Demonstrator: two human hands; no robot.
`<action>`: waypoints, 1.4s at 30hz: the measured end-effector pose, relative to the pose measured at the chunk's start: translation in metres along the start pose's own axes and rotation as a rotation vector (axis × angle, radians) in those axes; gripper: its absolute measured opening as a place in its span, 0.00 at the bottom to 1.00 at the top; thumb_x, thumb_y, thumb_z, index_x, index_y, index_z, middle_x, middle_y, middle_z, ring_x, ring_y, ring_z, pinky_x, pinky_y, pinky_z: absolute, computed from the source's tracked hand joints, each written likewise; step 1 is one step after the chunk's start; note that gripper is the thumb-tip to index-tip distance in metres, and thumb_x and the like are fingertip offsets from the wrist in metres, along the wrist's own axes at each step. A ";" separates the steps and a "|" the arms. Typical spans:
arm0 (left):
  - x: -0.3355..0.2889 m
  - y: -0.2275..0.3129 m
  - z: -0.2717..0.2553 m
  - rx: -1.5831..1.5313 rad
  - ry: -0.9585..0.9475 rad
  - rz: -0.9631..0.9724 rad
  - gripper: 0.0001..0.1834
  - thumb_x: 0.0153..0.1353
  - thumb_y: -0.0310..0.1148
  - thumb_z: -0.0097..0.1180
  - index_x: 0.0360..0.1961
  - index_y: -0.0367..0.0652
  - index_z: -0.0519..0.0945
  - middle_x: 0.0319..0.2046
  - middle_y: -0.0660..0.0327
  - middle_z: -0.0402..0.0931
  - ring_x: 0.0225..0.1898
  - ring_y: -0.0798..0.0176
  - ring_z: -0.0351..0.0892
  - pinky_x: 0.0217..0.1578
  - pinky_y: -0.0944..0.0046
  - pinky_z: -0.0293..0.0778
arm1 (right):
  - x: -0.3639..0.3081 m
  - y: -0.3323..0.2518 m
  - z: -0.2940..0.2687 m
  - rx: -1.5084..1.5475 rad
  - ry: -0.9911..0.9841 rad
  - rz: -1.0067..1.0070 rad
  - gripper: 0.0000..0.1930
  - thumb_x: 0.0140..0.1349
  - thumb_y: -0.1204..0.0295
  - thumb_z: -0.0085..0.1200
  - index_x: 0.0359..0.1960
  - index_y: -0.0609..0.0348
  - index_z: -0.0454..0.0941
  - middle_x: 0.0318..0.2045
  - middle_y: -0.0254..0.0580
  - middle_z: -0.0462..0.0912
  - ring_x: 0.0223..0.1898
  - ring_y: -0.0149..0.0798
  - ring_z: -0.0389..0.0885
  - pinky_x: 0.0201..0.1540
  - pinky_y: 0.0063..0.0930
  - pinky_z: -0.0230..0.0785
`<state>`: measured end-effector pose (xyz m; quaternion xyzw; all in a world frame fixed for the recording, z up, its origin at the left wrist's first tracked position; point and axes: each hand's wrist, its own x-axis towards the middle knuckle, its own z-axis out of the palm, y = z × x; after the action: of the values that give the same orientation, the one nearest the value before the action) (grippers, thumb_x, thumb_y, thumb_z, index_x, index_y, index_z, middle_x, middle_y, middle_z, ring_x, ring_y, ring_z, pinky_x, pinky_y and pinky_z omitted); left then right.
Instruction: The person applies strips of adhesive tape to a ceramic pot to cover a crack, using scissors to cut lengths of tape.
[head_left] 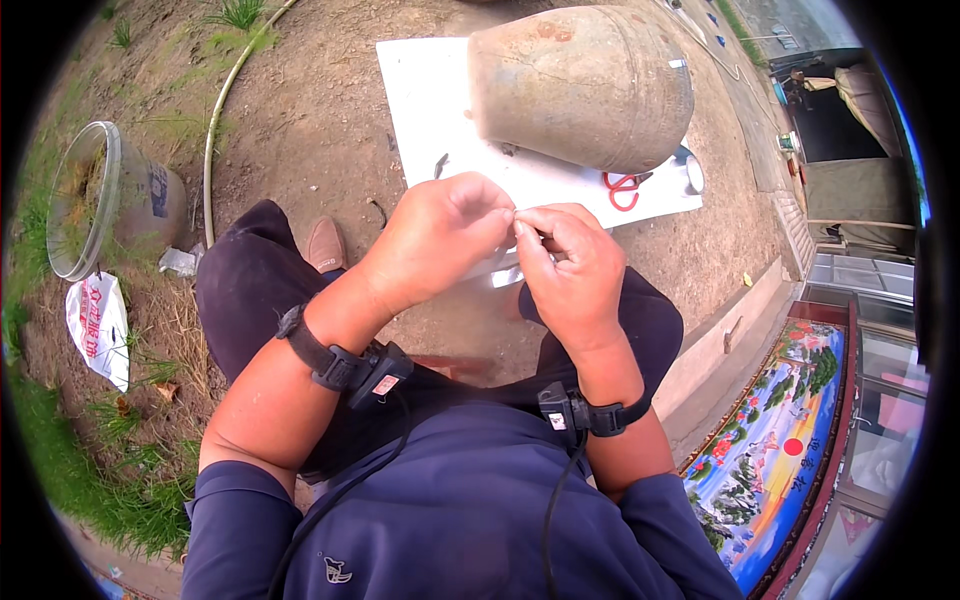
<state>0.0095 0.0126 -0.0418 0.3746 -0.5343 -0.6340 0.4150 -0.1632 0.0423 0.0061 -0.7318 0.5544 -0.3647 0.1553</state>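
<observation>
My left hand (445,235) and my right hand (575,265) meet above my knees, thumbs and fingertips pinched together. What the pinch holds is too small to make out. Just below the fingers shows a shiny, clear-looking scrap (507,277), partly hidden; I cannot tell whether it is in my grip. Beyond my hands a white sheet (425,95) lies on the ground, bearing a large weathered grey-brown jar (580,85). Red-handled scissors (622,190) rest near the jar, their blades partly hidden. To their right is a white, round-ended object (692,173).
At the left a clear plastic bucket (150,200) lies tipped on grass, with a white printed bag (98,325) below it. A pale hose (215,125) runs across the dirt. A colourful landscape picture (775,450) stands by a concrete ledge (735,325) on the right.
</observation>
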 end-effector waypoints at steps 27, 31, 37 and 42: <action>-0.003 0.008 0.004 0.256 0.098 0.076 0.05 0.67 0.26 0.58 0.39 0.34 0.81 0.31 0.68 0.82 0.31 0.78 0.77 0.32 0.74 0.75 | -0.001 0.005 0.004 0.213 -0.021 0.221 0.05 0.58 0.76 0.61 0.35 0.61 0.85 0.36 0.44 0.86 0.39 0.43 0.86 0.46 0.33 0.77; -0.003 0.003 0.006 0.291 0.112 0.163 0.05 0.66 0.26 0.59 0.38 0.35 0.82 0.29 0.68 0.81 0.29 0.79 0.75 0.31 0.73 0.74 | 0.000 0.008 0.002 0.222 -0.042 0.242 0.05 0.59 0.76 0.60 0.35 0.62 0.85 0.37 0.44 0.87 0.40 0.42 0.86 0.48 0.32 0.76; -0.003 0.006 0.006 0.410 0.119 0.242 0.04 0.64 0.25 0.59 0.37 0.36 0.82 0.27 0.62 0.82 0.28 0.73 0.77 0.30 0.69 0.75 | -0.002 0.014 0.002 0.287 -0.082 0.317 0.06 0.58 0.75 0.60 0.35 0.63 0.85 0.39 0.44 0.88 0.43 0.40 0.86 0.50 0.31 0.76; -0.002 0.006 0.006 0.431 0.127 0.286 0.04 0.63 0.25 0.60 0.37 0.37 0.83 0.27 0.58 0.82 0.27 0.69 0.78 0.30 0.67 0.76 | -0.003 0.018 0.003 0.308 -0.099 0.322 0.06 0.59 0.75 0.60 0.36 0.64 0.85 0.41 0.44 0.87 0.44 0.40 0.85 0.51 0.31 0.75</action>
<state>0.0056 0.0165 -0.0354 0.4140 -0.6775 -0.4157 0.4437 -0.1741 0.0382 -0.0087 -0.6186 0.5935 -0.3792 0.3482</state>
